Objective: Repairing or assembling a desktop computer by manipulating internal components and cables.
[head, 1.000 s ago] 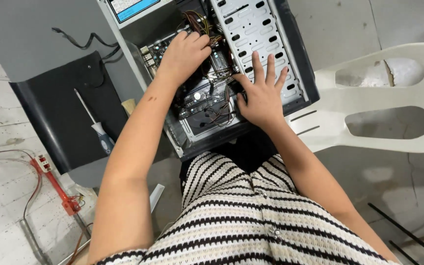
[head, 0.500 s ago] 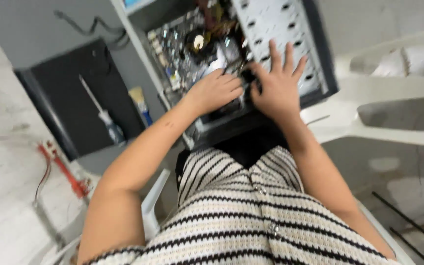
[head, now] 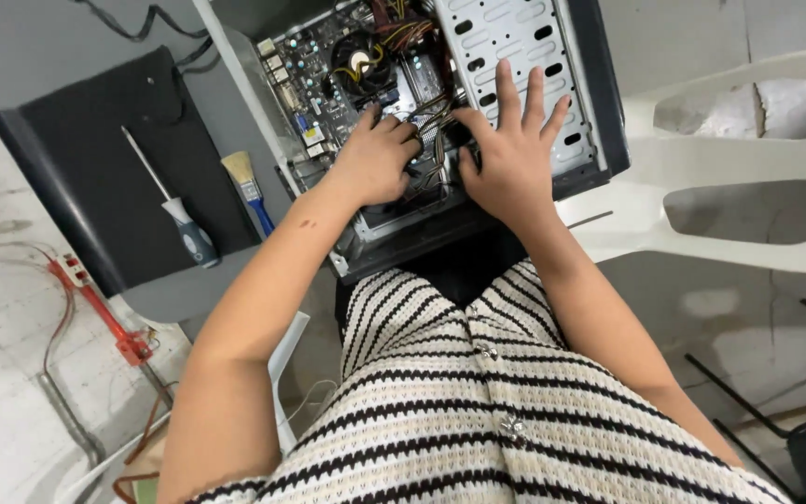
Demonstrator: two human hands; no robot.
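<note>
Grey surface (head: 48,56) carries an open computer case (head: 599,103), long axis running away from the person. Left hand (head: 375,159) curls among the cables (head: 426,121); right hand (head: 510,154) lies splayed, empty, on the drive cage (head: 515,37).

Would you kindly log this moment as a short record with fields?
Setting: open computer case lying on its side, motherboard exposed
Left hand: curled, down among the cables inside the case
Right hand: fingers spread, flat on the perforated drive cage
Nearby tools: screwdriver on a dark panel; small brush beside it
Right side: white plastic chair
</note>
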